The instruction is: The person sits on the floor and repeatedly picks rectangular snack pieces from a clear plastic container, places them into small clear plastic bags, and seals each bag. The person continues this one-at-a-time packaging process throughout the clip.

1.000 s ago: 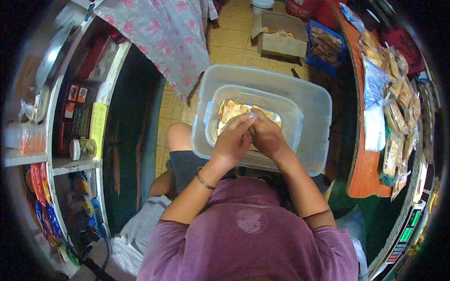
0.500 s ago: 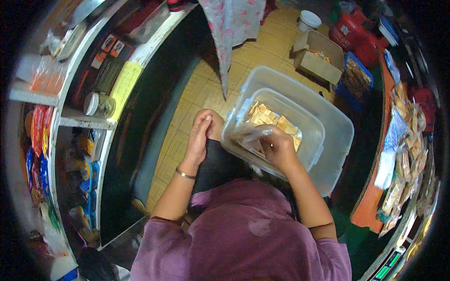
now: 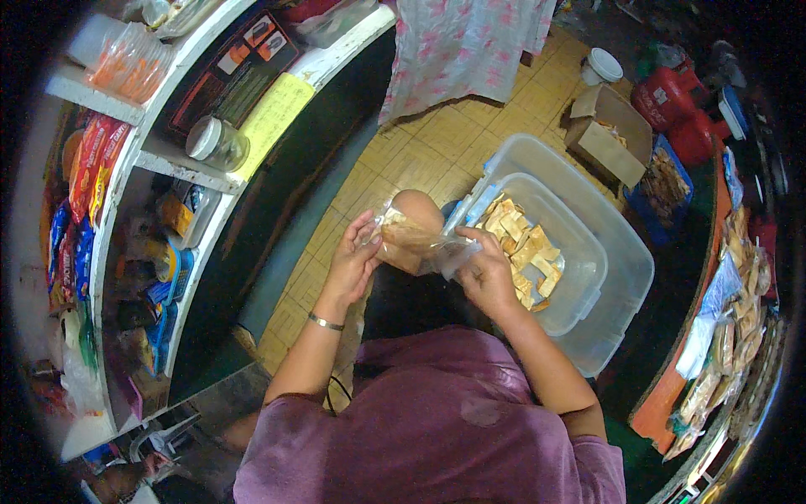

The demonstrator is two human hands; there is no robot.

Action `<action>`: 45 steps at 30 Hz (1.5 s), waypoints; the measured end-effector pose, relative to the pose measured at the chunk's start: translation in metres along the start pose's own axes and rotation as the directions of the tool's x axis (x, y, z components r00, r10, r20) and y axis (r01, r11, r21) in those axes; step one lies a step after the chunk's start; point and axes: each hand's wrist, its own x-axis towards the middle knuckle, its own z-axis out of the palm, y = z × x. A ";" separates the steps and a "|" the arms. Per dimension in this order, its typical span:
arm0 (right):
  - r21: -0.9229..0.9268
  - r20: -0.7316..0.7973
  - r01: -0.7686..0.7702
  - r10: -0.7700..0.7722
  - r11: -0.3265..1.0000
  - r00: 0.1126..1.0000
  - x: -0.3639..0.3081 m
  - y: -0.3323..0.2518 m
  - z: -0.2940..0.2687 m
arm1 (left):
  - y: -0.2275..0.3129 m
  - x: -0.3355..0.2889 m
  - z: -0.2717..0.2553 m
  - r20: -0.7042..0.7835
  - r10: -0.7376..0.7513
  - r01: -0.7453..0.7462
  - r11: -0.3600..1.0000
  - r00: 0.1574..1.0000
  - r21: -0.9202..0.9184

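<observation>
Both left hand (image 3: pixel 351 262) and right hand (image 3: pixel 489 275) have fingers (image 3: pixel 361 228) gripping a clear bag (image 3: pixel 405 235), with lettered red packets (image 3: pixel 91 168) far left.

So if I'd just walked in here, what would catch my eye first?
Probably the clear plastic bag, stretched between the person's left grip and right grip above the lap. Just right of it, golden flat pieces lie in a see-through inner tub set within a larger one. Beyond, a pink-patterned cloth hangs at the top.
</observation>
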 end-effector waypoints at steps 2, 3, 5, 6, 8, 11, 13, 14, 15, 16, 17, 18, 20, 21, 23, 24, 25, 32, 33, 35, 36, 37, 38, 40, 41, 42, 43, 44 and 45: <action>0.042 0.010 -0.096 0.095 0.995 0.995 -0.005 0.006 0.012 | -0.005 -0.005 -0.006 0.028 0.044 -0.043 0.999 0.999 -0.031; 0.071 0.025 -0.130 0.128 0.989 0.991 -0.007 0.009 0.018 | -0.007 -0.007 -0.008 0.011 0.021 -0.021 0.999 1.000 -0.026; 0.148 0.042 -0.222 0.218 0.964 0.975 -0.011 0.018 0.027 | -0.009 -0.012 -0.013 -0.009 -0.027 0.027 0.999 1.000 -0.021; 0.194 0.046 -0.279 0.275 0.941 0.960 -0.013 0.022 0.030 | -0.011 -0.014 -0.013 0.024 -0.022 0.023 0.999 0.999 -0.034; 0.228 0.085 -0.358 0.348 0.905 0.934 -0.018 0.030 0.034 | -0.014 -0.017 -0.013 0.051 -0.039 0.041 0.998 0.998 -0.050; 0.214 0.147 -0.391 0.366 0.895 0.919 -0.025 0.038 0.039 | -0.010 -0.024 -0.015 0.137 -0.031 0.023 0.998 0.990 0.060; 0.235 0.136 -0.348 0.324 0.908 0.936 -0.027 0.042 0.043 | -0.005 -0.024 -0.016 0.188 -0.025 -0.035 0.950 0.982 0.310; 0.305 0.161 -0.400 0.367 0.864 0.916 -0.027 0.044 0.045 | -0.002 -0.024 -0.016 0.238 -0.015 -0.088 0.906 0.971 0.414; 0.371 0.178 -0.436 0.398 0.820 0.900 -0.027 0.046 0.047 | 0.001 -0.022 -0.017 0.274 0.012 -0.170 0.809 0.962 0.563; 0.433 0.197 -0.468 0.426 0.770 0.883 -0.026 0.048 0.048 | 0.005 -0.020 -0.018 0.327 0.033 -0.260 0.685 0.944 0.680; 0.409 0.200 -0.444 0.396 0.797 0.896 -0.026 0.049 0.048 | 0.007 -0.017 -0.019 0.383 0.043 -0.344 0.537 0.923 0.770; 0.384 0.205 -0.418 0.365 0.823 0.908 -0.025 0.050 0.047 | 0.009 -0.015 -0.019 0.377 -0.015 -0.296 0.589 0.926 0.752; 0.344 0.214 -0.378 0.320 0.860 0.923 -0.023 0.049 0.043 | 0.010 -0.012 -0.020 0.407 -0.098 -0.236 0.683 0.908 0.691; 0.328 0.218 -0.366 0.307 0.871 0.926 -0.022 0.047 0.040 | 0.009 -0.011 -0.021 0.359 -0.133 -0.171 0.697 0.924 0.697; 0.358 0.267 -0.431 0.352 0.828 0.897 -0.020 0.041 0.034 | 0.005 -0.009 -0.022 0.350 -0.130 -0.148 0.732 0.928 0.664; 0.398 0.315 -0.504 0.401 0.767 0.860 -0.019 0.037 0.032 | 0.003 -0.007 -0.024 0.306 -0.147 -0.101 0.741 0.940 0.664; 0.459 0.351 -0.537 0.411 0.708 0.841 -0.018 0.034 0.030 | 0.001 -0.006 -0.025 0.280 -0.152 -0.072 0.752 0.948 0.655; 0.365 0.477 -0.662 0.479 0.655 0.737 -0.011 0.033 0.026 | 0.003 -0.004 -0.032 0.295 -0.177 -0.042 0.792 0.939 0.609; 0.355 0.493 -0.673 0.482 0.648 0.724 -0.010 0.034 0.026 | 0.005 -0.004 -0.031 0.305 -0.158 -0.074 0.773 0.939 0.630; 0.324 0.501 -0.679 0.489 0.659 0.714 -0.009 0.036 0.026 | 0.010 -0.003 -0.027 0.324 -0.140 -0.126 0.725 0.935 0.677; 0.303 0.495 -0.670 0.489 0.677 0.718 -0.009 0.036 0.026 | 0.012 -0.002 -0.025 0.322 -0.149 -0.116 0.730 0.935 0.673; 0.300 0.494 -0.649 0.468 0.699 0.733 -0.008 0.035 0.027 | 0.013 -0.002 -0.023 0.319 -0.156 -0.106 0.736 0.935 0.669; 0.272 0.500 -0.667 0.490 0.694 0.714 -0.008 0.034 0.026 | 0.013 -0.003 -0.022 0.306 -0.158 -0.095 0.735 0.939 0.672; 0.235 0.525 -0.687 0.505 0.687 0.685 -0.005 0.030 0.026 | 0.011 -0.006 -0.021 0.322 -0.166 -0.066 0.797 0.932 0.600; 0.295 0.500 -0.670 0.488 0.681 0.715 -0.003 0.029 0.025 | 0.010 -0.007 -0.022 0.344 -0.159 -0.066 0.827 0.925 0.559; 0.335 0.479 -0.662 0.484 0.670 0.732 -0.001 0.027 0.023 | 0.009 -0.006 -0.024 0.316 -0.181 -0.047 0.801 0.931 0.597; 0.379 0.463 -0.652 0.475 0.656 0.748 0.001 0.025 0.021 | 0.009 -0.005 -0.027 0.305 -0.194 -0.042 0.779 0.932 0.626; 0.351 0.477 -0.665 0.485 0.659 0.733 0.004 0.024 0.018 | 0.009 -0.003 -0.030 0.295 -0.205 -0.040 0.756 0.933 0.653; 0.330 0.496 -0.676 0.488 0.660 0.718 0.007 0.025 0.014 | 0.009 0.001 -0.033 0.316 -0.170 -0.095 0.731 0.933 0.676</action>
